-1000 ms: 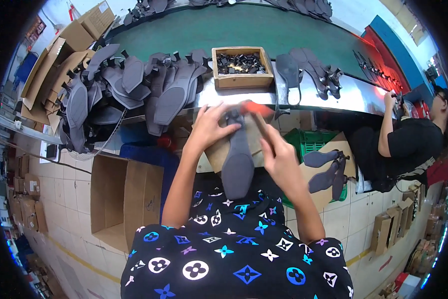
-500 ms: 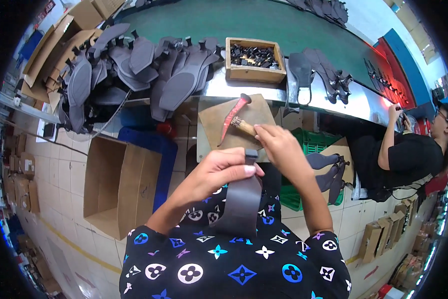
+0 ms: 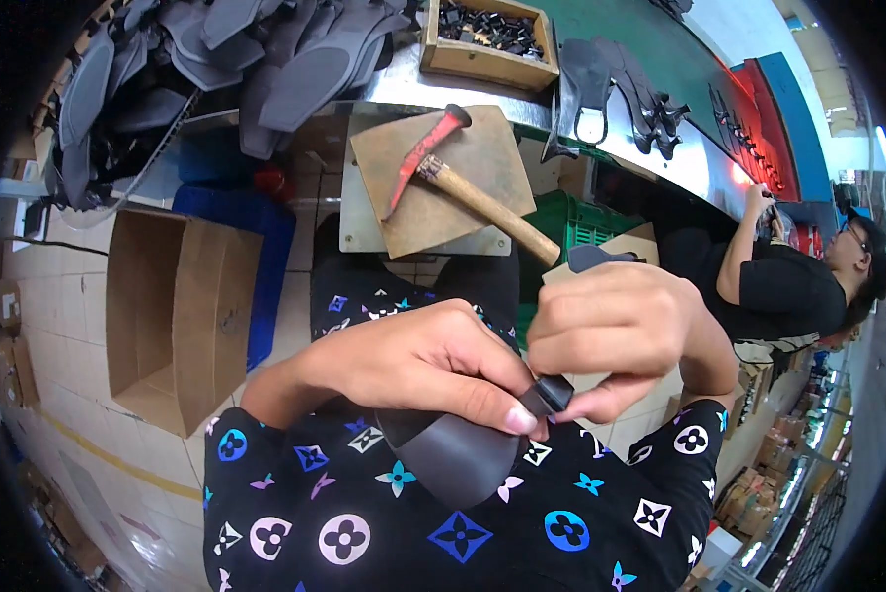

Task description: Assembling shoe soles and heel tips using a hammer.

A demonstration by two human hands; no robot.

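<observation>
A dark grey heeled shoe sole (image 3: 458,459) lies close against my shirt, its heel turned to the right. My left hand (image 3: 418,360) is closed round its heel end, thumb on top. At the black heel tip (image 3: 554,395), my right hand (image 3: 616,326) has curled fingers and a thumb pressing in from below; any smaller piece between them is hidden. Beyond my hands, a hammer (image 3: 487,209) with red head and wooden handle rests on a brown square board (image 3: 492,148), its handle pointing toward my right hand.
Many grey heeled soles (image 3: 315,74) are heaped at the far left of the bench. A wooden box (image 3: 487,64) of small black pieces stands beside them. An open carton (image 3: 206,326) is on the floor at left, a green crate (image 3: 571,222) at right. Another person (image 3: 778,266) works farther right.
My right hand has left the hammer handle and come to the heel tip. The sole has turned so its heel points right. My view has tipped lower, toward my lap.
</observation>
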